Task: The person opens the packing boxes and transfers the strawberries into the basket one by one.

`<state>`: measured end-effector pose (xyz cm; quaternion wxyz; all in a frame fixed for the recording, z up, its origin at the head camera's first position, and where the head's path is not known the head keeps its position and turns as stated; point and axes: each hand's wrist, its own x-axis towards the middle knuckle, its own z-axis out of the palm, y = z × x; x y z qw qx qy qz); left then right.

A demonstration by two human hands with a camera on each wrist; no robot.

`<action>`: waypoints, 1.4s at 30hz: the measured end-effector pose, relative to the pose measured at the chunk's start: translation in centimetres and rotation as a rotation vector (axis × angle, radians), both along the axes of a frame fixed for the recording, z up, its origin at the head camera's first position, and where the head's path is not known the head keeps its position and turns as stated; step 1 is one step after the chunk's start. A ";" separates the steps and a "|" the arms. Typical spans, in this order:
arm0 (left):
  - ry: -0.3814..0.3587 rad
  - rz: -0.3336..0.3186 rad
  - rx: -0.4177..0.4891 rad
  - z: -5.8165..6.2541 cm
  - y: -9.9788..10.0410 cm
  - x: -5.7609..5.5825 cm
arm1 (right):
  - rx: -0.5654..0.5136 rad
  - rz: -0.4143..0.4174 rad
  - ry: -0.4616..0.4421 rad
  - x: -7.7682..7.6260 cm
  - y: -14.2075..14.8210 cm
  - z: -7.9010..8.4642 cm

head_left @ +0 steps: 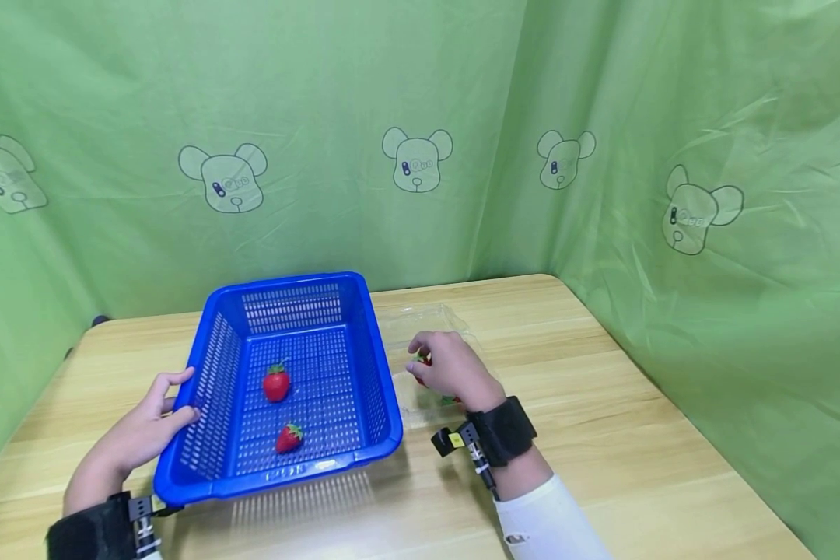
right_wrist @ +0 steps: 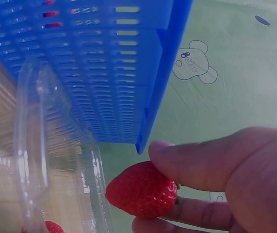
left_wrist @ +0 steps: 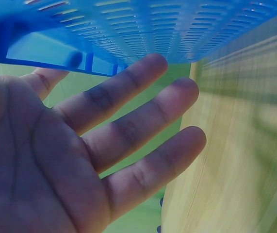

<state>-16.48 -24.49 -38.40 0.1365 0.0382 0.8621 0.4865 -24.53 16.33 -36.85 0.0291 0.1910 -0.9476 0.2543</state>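
My right grip (head_left: 451,365) was clamped on a strawberry (right_wrist: 143,190), thumb pressing it against the fingers, over the clear box (right_wrist: 30,160); a boxed berry (right_wrist: 54,227) lay below that grip. My left grip (head_left: 143,428) held the basket (head_left: 379,350) by its rim, three fingers stretched out beneath. Between my grips, inside the basket, lay a far berry (head_left: 276,385) and a near berry (head_left: 288,440).

Behind the bare left hand (head_left: 143,428) and right hand (head_left: 455,369), wide black wristbands (head_left: 507,432) are wrapping both wrists, each carrying a dark bracket (head_left: 470,434) with a yellow patch (head_left: 456,440). A white sleeve (head_left: 553,523) bearing a small dark mark (head_left: 514,538) is covering the right forearm.
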 end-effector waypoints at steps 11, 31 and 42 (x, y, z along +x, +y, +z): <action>0.004 0.002 -0.014 0.2 0.0 0.0 | -0.014 0.005 0.039 0.3 -0.1 0.6; -0.006 0.001 -0.009 0.2 0.1 0.2 | -0.078 0.053 0.078 1.0 -0.5 1.4; -0.005 0.005 0.015 0.1 0.2 0.1 | -0.117 0.065 0.074 1.4 -0.8 1.8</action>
